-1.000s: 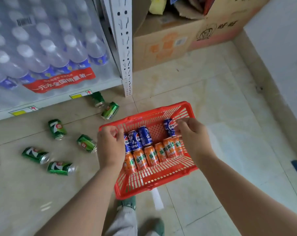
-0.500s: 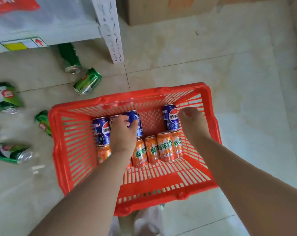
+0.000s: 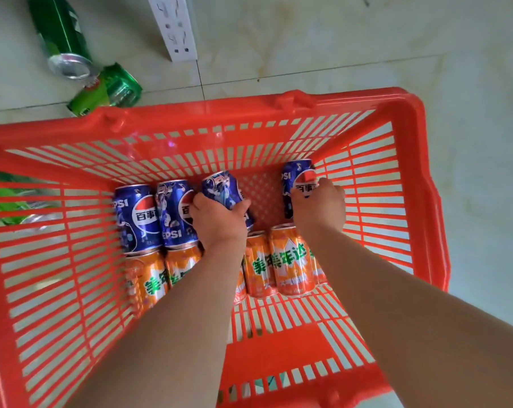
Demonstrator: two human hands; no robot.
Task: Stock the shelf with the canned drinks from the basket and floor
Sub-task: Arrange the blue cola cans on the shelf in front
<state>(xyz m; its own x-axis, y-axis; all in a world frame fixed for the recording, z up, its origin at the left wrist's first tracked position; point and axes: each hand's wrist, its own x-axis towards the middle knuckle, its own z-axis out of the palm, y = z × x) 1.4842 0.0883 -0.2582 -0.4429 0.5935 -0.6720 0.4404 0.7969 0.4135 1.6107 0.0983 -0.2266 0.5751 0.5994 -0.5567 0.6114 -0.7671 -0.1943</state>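
Your left hand (image 3: pixel 217 223) is clamped over the tilted Pepsi can (image 3: pixel 220 187), fingers and thumb wrapped round its body, near the middle of the red plastic basket (image 3: pixel 279 103). Your right hand (image 3: pixel 318 209) grasps the lone Pepsi can (image 3: pixel 298 176), which lies close to the basket's right wall, with a bare patch of the mesh bottom between the 2 cans you hold. Just left of your left hand, 2 more Pepsi cans (image 3: pixel 136 219) lie on their sides, touching each other, tops pointing toward the far wall. On the near side of the blue cans runs a row of orange soda cans (image 3: pixel 289 260), also on their sides and end to end with the blue ones; your forearms cover part of that row. Outside the basket, on the pale tiled floor (image 3: pixel 337 39), a green can (image 3: pixel 111 89) lies against the far rim near the far-left corner, and a second green can (image 3: pixel 61 30) lies just beyond it with its silver end facing you. A third green can (image 3: pixel 16 198) shows through the slats of the left wall. The white shelf post (image 3: pixel 175 28) stands on the floor beyond the far rim.
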